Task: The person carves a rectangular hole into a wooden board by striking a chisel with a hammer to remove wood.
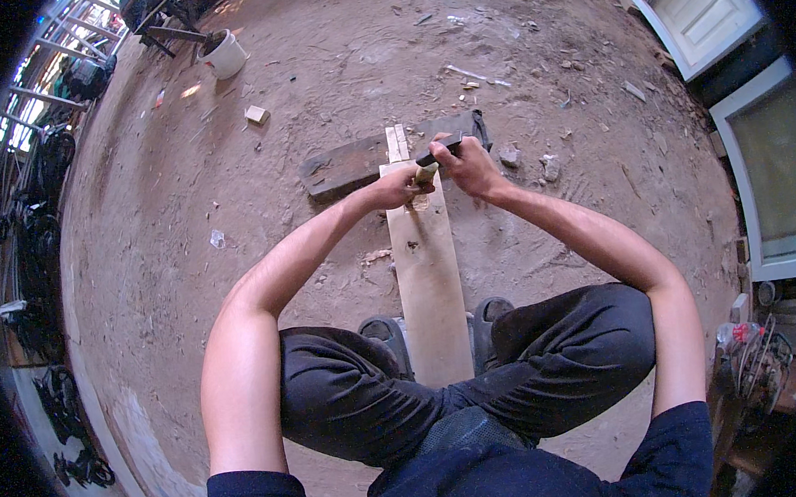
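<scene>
A pale wooden plank [429, 292] runs away from me between my feet, with a knot in its face and a cut recess [421, 203] toward the far end. My left hand [397, 190] is closed just above that recess around a chisel, whose pale round handle [426, 171] points up; its blade is hidden. My right hand [471, 168] grips a dark metal bar [445, 147], which lies over the handle's top. Whether the two touch, I cannot tell. Under the plank's far part lies a dark timber block [344, 168]. A narrow pale wooden end [397, 142] sticks out beyond.
My sandalled feet [385, 336] flank the plank on bare dirt. A small wood offcut [257, 115] and a white bucket [222, 55] stand far left. Stones [549, 167] lie right of the block. Framed panels [766, 171] lean along the right; dark cables [40, 204] hang at left.
</scene>
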Demonstrator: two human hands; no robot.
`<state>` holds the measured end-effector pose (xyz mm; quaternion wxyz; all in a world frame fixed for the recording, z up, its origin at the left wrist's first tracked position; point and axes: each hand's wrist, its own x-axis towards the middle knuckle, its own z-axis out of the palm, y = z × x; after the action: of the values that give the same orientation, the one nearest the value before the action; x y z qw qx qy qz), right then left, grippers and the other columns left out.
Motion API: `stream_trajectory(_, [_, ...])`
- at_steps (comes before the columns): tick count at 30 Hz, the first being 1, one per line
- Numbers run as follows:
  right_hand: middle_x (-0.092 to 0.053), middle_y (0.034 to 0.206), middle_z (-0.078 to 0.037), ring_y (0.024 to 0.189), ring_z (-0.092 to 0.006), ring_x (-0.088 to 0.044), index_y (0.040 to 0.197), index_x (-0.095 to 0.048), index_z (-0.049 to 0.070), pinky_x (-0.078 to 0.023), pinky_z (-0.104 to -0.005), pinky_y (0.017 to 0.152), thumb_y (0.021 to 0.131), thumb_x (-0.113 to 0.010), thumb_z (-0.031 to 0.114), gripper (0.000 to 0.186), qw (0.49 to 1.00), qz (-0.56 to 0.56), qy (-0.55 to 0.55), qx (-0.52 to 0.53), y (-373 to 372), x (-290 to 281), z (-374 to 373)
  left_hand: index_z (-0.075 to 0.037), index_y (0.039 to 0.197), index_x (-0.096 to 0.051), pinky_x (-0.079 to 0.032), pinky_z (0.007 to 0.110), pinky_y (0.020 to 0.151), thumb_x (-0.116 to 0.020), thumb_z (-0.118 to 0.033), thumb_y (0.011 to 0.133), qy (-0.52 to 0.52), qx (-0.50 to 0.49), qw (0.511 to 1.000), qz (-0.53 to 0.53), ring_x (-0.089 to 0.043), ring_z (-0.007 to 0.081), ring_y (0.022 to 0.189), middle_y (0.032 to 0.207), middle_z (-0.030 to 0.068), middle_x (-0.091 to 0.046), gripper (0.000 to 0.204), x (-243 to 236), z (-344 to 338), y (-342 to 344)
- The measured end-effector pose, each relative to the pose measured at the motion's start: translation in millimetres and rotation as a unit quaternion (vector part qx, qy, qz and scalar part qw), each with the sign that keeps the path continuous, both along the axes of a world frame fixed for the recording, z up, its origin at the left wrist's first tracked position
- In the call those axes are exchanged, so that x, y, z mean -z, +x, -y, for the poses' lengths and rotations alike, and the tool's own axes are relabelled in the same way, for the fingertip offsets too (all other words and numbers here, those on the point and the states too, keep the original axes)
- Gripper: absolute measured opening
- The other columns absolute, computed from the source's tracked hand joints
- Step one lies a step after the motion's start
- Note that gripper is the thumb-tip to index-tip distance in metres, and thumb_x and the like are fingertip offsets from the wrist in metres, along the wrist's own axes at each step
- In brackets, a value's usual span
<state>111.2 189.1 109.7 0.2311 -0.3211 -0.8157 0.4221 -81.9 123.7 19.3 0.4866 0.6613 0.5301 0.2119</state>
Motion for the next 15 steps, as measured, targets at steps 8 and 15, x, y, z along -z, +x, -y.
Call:
stream_trajectory(8, [-0.062,0.070,-0.022,0.074,-0.0398,-0.064,0.095,-0.059,0.004,-0.048,-0.0475,0.063,0.094,-0.050,0.042,0.038,0.992,0.094,0.082,-0.006,-2,-20,14,-0.003,0.112,-0.059,-0.045,0.033,0.091,-0.063,-0.020,0.093,-0.018,-0.008,0.999,0.047,-0.058,0.0148,0.099,0.104,0.0050,-0.065,0.025,4,2,-1])
stream_trajectory(15, [-0.066,0.078,-0.025,0.080,-0.0425,-0.066,0.102,-0.061,0.001,-0.052,-0.0519,0.070,0.090,-0.051,0.054,0.056,0.985,0.155,0.076,0.013,-6,-8,4,-0.005,0.115,-0.056,-0.044,0.033,0.092,-0.062,-0.021,0.094,-0.003,-0.002,0.999,0.040,-0.055,0.0150,0.102,0.104,0.0053,-0.063,0.027,0,4,-1])
